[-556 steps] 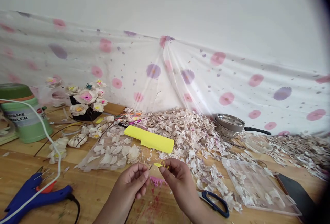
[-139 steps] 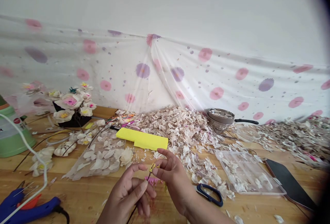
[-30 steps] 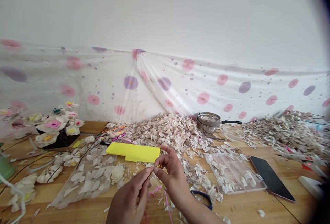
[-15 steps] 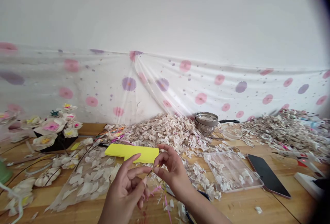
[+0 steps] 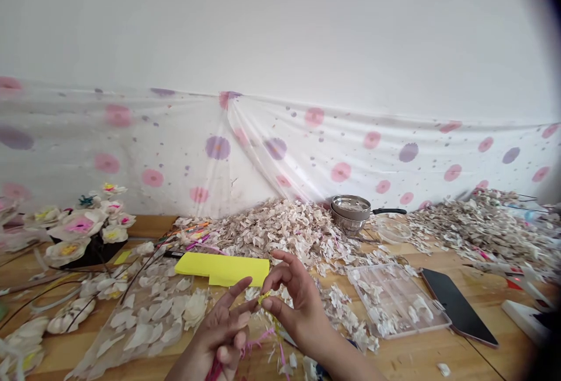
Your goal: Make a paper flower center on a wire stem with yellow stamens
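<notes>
"Yellow tuft (image 5: 264, 297): state position."

"Low centre of the head view, above the wooden table (image 5: 442, 346) and nearer the camera than the yellow folded sheet (image 5: 223, 268). It sits between both hands."

"Which hand secures it?"

"Right hand (image 5: 294, 302). Thumb and forefinger are pressed together on the tuft's right end. The remaining fingers arch upward, apart from one another. On the left hand (image 5: 223, 334), the upper fingers are splayed and one fingertip reaches the tuft's left end. Whether that fingertip grips or only touches cannot be determined. The lower fingers curl inward."

"Long axis?"

"It runs from lower left to upper right at a shallow tilt, with the higher end inside the right hand's pinch. The tuft is too small to show which end carries the fringe."

"Adjacent items?"

"Pink fringe (image 5: 258, 341) lies just below the hands. Petal heap (image 5: 280, 232) spreads behind the sheet. Clear compartment box (image 5: 397, 299) stands to the right, with a black phone (image 5: 458, 314) just beside it. Steel bowls (image 5: 350, 212) sit at the heap's far edge. Paper flowers (image 5: 83, 229) stand at far left."
</notes>
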A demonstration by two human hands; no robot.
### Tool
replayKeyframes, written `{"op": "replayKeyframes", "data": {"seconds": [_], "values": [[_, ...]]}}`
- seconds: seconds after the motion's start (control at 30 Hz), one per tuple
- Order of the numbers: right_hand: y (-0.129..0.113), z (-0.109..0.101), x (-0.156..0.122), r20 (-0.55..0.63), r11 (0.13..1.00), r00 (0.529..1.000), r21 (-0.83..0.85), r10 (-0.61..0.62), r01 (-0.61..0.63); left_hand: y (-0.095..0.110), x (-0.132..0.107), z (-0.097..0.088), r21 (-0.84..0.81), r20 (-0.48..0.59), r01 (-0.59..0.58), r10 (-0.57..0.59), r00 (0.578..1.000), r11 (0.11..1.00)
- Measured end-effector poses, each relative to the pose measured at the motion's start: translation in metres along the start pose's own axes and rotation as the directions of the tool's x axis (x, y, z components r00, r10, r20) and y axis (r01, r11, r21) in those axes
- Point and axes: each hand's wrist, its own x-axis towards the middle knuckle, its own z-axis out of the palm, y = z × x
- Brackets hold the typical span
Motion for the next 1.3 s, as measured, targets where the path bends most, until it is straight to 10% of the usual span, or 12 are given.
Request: {"op": "replayKeyframes", "data": {"seconds": [0.57, 1.0, 1.3], "values": [[-0.024, -0.026, 0.002, 0.172, 0.888, 0.949, -0.341, -0.265, 0.309, 0.003, 0.032, -0.008, 0.112, 0.327, 0.092, -0.124, 0.937, 0.989], [-0.017, -0.032, 0.011, 0.169, 0.96, 0.963, -0.152, -0.209, 0.235, 0.002, 0.037, -0.005, 0.201, 0.548, 0.146, -0.235, 0.803, 0.969], [-0.017, -0.051, 0.007, 0.301, 0.569, 0.831, -0.616, -0.468, 0.545, -0.009, 0.014, 0.007, 0.202, 0.358, 0.209, -0.271, 0.894, 0.957]]}}
